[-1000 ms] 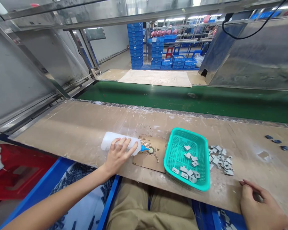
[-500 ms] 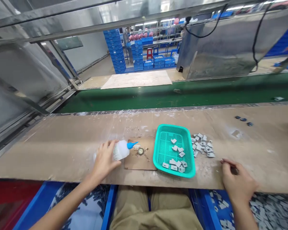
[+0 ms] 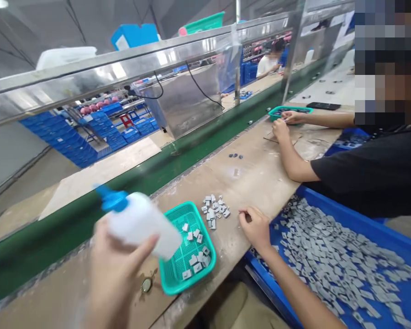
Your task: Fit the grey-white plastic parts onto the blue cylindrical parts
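Observation:
My left hand (image 3: pixel 114 269), blurred by motion, is closed around a white squeeze bottle (image 3: pixel 147 228) with a blue nozzle. The bottle is held tilted in the air, its nozzle toward the upper left, partly covering a green plastic basket (image 3: pixel 178 289). Several small grey plastic parts (image 3: pixel 197 261) lie in that basket. Beyond its right side is a loose pile of similar grey parts (image 3: pixel 214 211) on the table. My right hand (image 3: pixel 256 228) rests at the table's edge with fingers curled; its fingertips are partly hidden. A small round metallic piece (image 3: pixel 146 285) lies below the bottle.
A blue bin (image 3: pixel 363 269) of many grey parts stands below the table at right. A green conveyor belt (image 3: pixel 192 153) runs along the far side. Several dark pieces (image 3: pixel 235 156) lie on the table. A co-worker's hands (image 3: pixel 282 125) work by another green basket (image 3: pixel 303 109).
My left hand has lifted the bottle off the table side, nearer to the camera, with its nozzle now pointing up-left. The view has swung right, bringing a co-worker in. My right hand stays at the edge.

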Available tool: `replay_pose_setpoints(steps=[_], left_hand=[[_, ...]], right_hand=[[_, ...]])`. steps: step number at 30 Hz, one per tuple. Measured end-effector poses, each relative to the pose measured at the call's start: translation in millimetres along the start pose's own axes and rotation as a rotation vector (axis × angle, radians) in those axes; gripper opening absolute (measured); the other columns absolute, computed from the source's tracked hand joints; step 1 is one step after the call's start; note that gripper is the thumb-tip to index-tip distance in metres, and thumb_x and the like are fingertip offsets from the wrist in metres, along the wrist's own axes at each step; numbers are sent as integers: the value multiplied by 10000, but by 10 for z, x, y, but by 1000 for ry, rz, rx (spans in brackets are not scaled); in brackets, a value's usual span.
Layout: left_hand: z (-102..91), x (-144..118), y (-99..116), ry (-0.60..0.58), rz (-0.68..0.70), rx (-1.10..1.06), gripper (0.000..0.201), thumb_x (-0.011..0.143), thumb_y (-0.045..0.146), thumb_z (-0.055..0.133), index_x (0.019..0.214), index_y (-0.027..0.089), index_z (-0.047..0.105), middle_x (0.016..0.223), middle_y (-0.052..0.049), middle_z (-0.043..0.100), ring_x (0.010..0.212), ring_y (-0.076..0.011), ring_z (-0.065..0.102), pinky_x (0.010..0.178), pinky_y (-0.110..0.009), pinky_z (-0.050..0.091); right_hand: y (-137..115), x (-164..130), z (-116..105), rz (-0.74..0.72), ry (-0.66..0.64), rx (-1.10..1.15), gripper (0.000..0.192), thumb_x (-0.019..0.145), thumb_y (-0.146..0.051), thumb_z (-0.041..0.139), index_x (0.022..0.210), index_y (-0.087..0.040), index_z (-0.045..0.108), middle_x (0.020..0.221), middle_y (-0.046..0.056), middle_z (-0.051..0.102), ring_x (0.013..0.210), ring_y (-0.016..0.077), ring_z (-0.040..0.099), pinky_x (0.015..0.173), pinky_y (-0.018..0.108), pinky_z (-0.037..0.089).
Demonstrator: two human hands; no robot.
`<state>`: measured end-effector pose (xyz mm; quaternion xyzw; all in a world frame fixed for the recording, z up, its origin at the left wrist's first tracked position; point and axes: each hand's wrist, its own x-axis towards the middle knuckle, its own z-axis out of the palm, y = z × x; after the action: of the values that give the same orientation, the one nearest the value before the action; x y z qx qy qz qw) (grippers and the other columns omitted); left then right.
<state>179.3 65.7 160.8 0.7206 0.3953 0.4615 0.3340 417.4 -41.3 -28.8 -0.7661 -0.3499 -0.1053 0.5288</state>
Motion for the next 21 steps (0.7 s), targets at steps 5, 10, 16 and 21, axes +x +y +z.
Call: replay_pose_setpoints(steps=[5,10,16,21], left_hand=[[2022,333,63,-194,122,-239,592,643,198,680,1134,209,350,1123,-83,506,959,-198,557,758,-287,492],[3124,584,-169,-125,128,-137,605,592,149,717,1075,131,354,1110,-162,476,1059,-269,472,915,-401,380],[3247,713,-230,-251,145,3,660,634,198,714,1163,110,330,1170,-176,483,1115,-274,447,929,-383,363],[2684,733,-173,-432,14,197,926,499,386,822,1231,48,367,1305,-276,357,1235,-408,280,1003,-508,254]], right_hand=[[29,-27,-18,81,146,16,167,772,-162,448,711,-164,604,682,51,630,655,178,579,646,287,449],[20,13,9,55,216,-25,180,760,-128,434,709,-169,601,665,39,635,637,168,592,621,265,455],[68,-13,16,37,203,-56,188,767,-146,432,710,-170,610,651,37,633,607,160,586,613,253,452],[122,-83,-4,76,144,-79,208,779,-199,443,758,-135,640,677,88,644,642,201,589,648,293,434]])
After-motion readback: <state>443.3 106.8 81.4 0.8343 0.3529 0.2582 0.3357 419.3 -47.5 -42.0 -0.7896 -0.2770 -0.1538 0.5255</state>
